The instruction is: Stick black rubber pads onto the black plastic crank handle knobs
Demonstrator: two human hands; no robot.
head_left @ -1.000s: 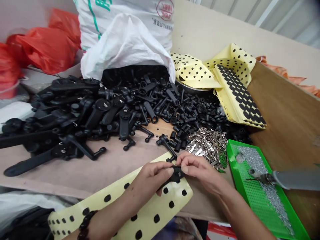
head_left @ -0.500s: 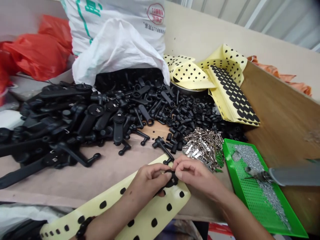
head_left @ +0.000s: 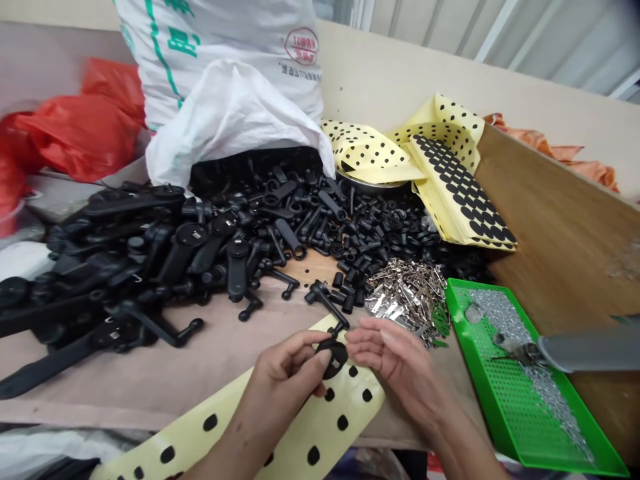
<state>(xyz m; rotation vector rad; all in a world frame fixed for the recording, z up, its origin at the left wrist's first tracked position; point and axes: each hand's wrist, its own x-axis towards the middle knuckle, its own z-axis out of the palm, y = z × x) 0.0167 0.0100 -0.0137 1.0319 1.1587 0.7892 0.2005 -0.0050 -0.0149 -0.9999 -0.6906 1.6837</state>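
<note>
My left hand grips a black plastic part with a round, disc-like end, the thumb lying over its near side. A small pale mark shows on the disc; the rest of the part is hidden by my fingers. Just right of the disc, my right hand is open, fingers stretched out and holding nothing I can see. Beneath both hands lies a yellow backing sheet with black round dots. Beyond my fingertips is a black crank-shaped piece; whether it touches the held part I cannot tell.
Black plastic arms are heaped at left, below a white sack. Small black sleeves and metal clips lie ahead. At right stand a green tray of small metal pieces and a grey tool. More dotted sheets lie behind.
My right hand has let go at the disc's edge and moved slightly right, its fingers opening out. The left hand keeps its hold, with more of the disc showing.
</note>
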